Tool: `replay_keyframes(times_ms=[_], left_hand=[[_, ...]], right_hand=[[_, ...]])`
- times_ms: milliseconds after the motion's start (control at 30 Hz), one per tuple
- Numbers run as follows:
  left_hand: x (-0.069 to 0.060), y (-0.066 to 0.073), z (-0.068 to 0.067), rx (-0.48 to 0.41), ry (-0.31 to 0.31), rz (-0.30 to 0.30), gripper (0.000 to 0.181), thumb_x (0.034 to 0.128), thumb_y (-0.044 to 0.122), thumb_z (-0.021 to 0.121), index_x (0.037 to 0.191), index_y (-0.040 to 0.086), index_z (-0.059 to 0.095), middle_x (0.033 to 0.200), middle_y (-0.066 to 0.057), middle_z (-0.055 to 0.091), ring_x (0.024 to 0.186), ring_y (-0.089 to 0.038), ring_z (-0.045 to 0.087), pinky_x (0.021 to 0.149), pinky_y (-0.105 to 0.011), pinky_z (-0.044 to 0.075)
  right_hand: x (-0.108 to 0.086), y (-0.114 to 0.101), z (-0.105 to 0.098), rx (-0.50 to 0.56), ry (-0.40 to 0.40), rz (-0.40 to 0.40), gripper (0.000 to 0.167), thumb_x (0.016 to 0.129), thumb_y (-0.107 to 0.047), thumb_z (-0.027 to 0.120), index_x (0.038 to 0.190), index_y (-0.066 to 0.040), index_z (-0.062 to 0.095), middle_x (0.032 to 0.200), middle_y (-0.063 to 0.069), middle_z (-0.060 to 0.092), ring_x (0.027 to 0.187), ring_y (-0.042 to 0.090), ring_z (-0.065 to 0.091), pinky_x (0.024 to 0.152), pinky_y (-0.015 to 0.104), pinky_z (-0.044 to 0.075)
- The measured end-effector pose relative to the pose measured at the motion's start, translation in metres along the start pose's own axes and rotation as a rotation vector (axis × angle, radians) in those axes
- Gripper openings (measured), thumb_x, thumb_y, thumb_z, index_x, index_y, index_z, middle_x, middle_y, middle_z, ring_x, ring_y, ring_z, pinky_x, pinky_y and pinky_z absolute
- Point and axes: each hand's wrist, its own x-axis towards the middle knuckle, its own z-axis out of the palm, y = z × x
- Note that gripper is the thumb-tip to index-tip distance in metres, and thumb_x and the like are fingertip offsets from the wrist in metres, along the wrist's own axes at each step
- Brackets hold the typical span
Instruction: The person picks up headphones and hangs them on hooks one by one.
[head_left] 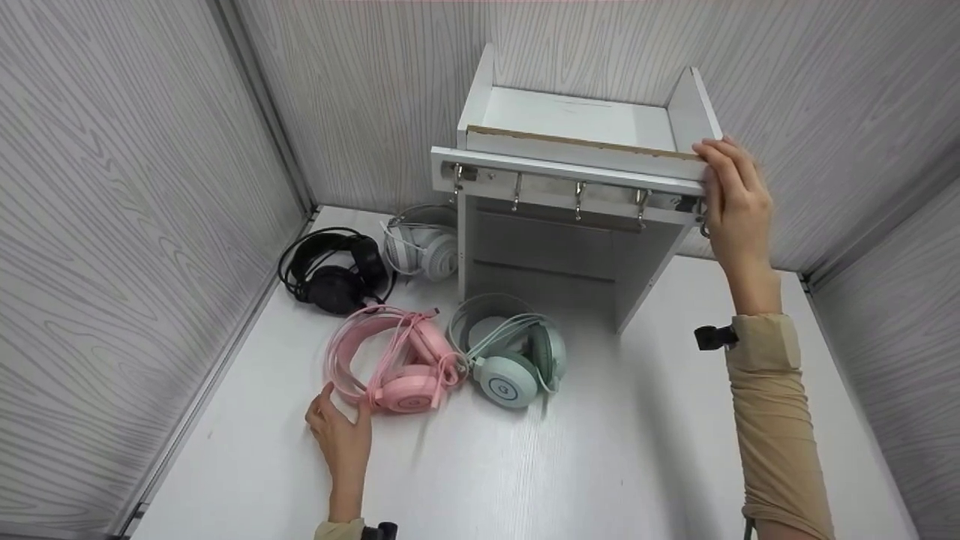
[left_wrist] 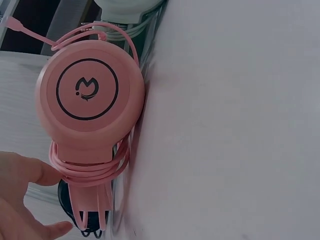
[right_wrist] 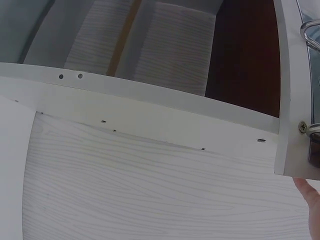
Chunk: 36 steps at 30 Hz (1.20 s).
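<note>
Pink headphones (head_left: 412, 388) with a bundled pink cable lie on the white tabletop. Beside their headband is my left hand (head_left: 341, 431), thumb and fingers spread apart; in the left wrist view its tips are close to the coiled cable (left_wrist: 90, 172), and contact is hard to tell. My right hand (head_left: 739, 199) grips the right front corner of a white shelf unit (head_left: 652, 277), its fingers bent over the edge at the end of the hook rail (head_left: 540, 180). In the right wrist view only part of that hand shows, under the rail's end.
Pale green headphones (head_left: 510, 381) lie right of the pink ones, before the shelf unit's opening. Black headphones (head_left: 335, 289) and white headphones (head_left: 439, 253) sit behind, at the back left. Several metal hooks (head_left: 579, 201) hang along the rail. Wood-grain panels (head_left: 135, 187) enclose the table.
</note>
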Motion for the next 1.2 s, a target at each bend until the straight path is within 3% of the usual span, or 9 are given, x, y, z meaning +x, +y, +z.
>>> replay_keyframes(times_ms=[167,333,467,633,733,833,1000,1200], left_hand=[[0.0,0.003,0.0,-0.086,-0.075,-0.058,0.07,0.1018,0.02,0.058,0.155,-0.004,0.019,0.145,-0.037,0.024,0.133,-0.053,0.037,0.106,-0.063,0.036],[-0.001,0.007,0.003,-0.341,-0.195,-0.174,0.086,0.1061,0.028,0.051,0.159,0.003,-0.011,0.155,-0.032,0.011,0.139,-0.051,0.036,0.113,-0.056,0.035],[-0.001,0.008,0.008,-0.503,-0.243,-0.226,0.09,0.1068,0.03,0.049,0.158,0.008,-0.022,0.16,-0.029,0.003,0.142,-0.048,0.033,0.115,-0.053,0.033],[-0.002,0.012,0.019,-0.563,-0.209,-0.263,0.088,0.1072,0.031,0.047,0.158,0.005,-0.02,0.16,-0.027,0.001,0.14,-0.045,0.037,0.109,-0.048,0.041],[-0.003,0.016,0.027,-0.597,-0.167,-0.266,0.087,0.1066,0.031,0.049,0.159,0.006,-0.016,0.16,-0.026,0.0,0.139,-0.043,0.037,0.103,-0.039,0.049],[-0.004,0.019,0.035,-0.647,-0.109,-0.252,0.084,0.1059,0.028,0.051,0.162,0.009,-0.009,0.16,-0.023,0.006,0.14,-0.037,0.036,0.096,-0.028,0.052],[-0.002,0.02,0.043,-0.741,-0.025,-0.249,0.081,0.1051,0.027,0.054,0.161,0.01,-0.002,0.161,-0.021,0.016,0.139,-0.029,0.036,0.091,-0.021,0.051],[0.002,0.014,0.046,-0.776,0.002,-0.255,0.069,0.1052,0.03,0.054,0.157,0.008,0.015,0.137,-0.015,0.039,0.103,-0.011,0.054,0.072,-0.019,0.053]], right_hand=[[-0.001,0.006,0.001,-0.016,0.002,-0.001,0.027,0.104,-0.008,0.054,0.127,-0.009,0.068,0.132,0.008,0.065,0.136,0.025,0.051,0.115,0.037,0.037],[0.0,0.009,0.002,-0.023,-0.004,-0.014,0.027,0.105,-0.008,0.054,0.127,-0.01,0.069,0.132,0.008,0.065,0.136,0.025,0.052,0.114,0.038,0.038],[0.001,0.011,0.003,-0.019,-0.003,-0.027,0.027,0.103,-0.006,0.055,0.126,-0.01,0.069,0.131,0.008,0.065,0.136,0.026,0.052,0.114,0.04,0.038],[0.0,0.016,0.001,-0.011,-0.002,-0.039,0.028,0.099,-0.007,0.062,0.126,-0.013,0.069,0.132,0.007,0.065,0.137,0.026,0.051,0.114,0.041,0.038],[-0.001,0.017,-0.001,-0.016,-0.007,-0.045,0.028,0.1,-0.016,0.062,0.127,-0.015,0.069,0.133,0.005,0.065,0.137,0.024,0.051,0.114,0.041,0.038],[-0.002,0.017,-0.003,-0.018,-0.021,-0.049,0.032,0.102,-0.029,0.059,0.129,-0.017,0.068,0.134,0.003,0.064,0.138,0.023,0.05,0.114,0.041,0.038],[-0.003,0.015,-0.004,-0.029,-0.064,-0.057,0.041,0.1,-0.041,0.055,0.133,-0.019,0.066,0.138,0.002,0.062,0.14,0.022,0.047,0.114,0.044,0.039],[-0.004,0.016,-0.004,-0.044,-0.065,-0.068,0.036,0.098,-0.023,0.063,0.134,-0.019,0.065,0.139,0.002,0.061,0.14,0.024,0.047,0.114,0.046,0.039]])
